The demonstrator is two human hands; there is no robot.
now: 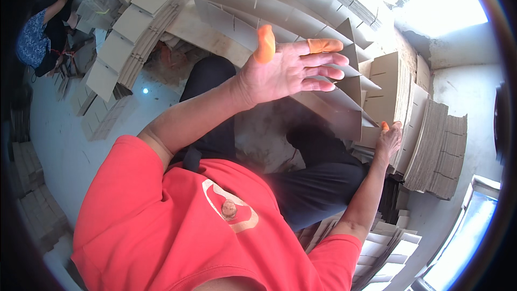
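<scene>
My left hand [293, 70] is open in mid-air, palm showing and fingers stretched out, with orange finger covers on the thumb and index finger. Behind and below it stand long slotted cardboard strips [274, 8], with shorter cross pieces [353, 94] set into them at the right end. My right hand [389, 141], also with orange covers on its fingertips, is closed on the near edge of a cardboard piece at an upright stack [386, 83] on the right. How many pieces it grips cannot be made out.
Bundles of cardboard strips [436, 148] lean by the right wall. More slotted stacks stand at the upper left [126, 35] and the lower right [388, 248]. A co-worker in a blue patterned top [31, 43] sits at the far left. My dark-trousered legs [318, 183] are bent around the work area.
</scene>
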